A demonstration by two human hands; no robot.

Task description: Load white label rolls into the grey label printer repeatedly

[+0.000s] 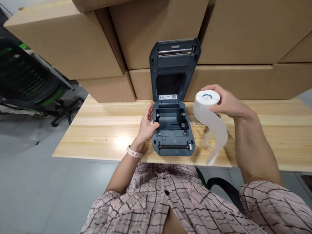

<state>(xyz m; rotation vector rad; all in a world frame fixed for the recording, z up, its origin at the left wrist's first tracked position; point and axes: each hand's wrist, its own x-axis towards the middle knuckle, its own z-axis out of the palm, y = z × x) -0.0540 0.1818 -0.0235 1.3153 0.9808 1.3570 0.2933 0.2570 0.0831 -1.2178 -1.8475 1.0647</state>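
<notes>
A dark grey label printer point(174, 132) sits on the wooden table point(277, 139) with its lid point(173, 68) swung up and its empty roll bay showing. My left hand point(148, 123) rests on the printer's left side, thumb hooked over the bay's edge and fingers curled against the casing. My right hand point(222, 100) holds a white paper roll point(207, 98) up in the air just right of the printer. A loose strip of paper point(216, 135) hangs down from the roll toward the table's front edge.
Large cardboard boxes point(157, 24) are stacked along the back of the table, right behind the printer lid. A black and green office chair point(22, 75) stands on the grey floor at left. Another chair's black arm point(228, 188) shows under the table edge.
</notes>
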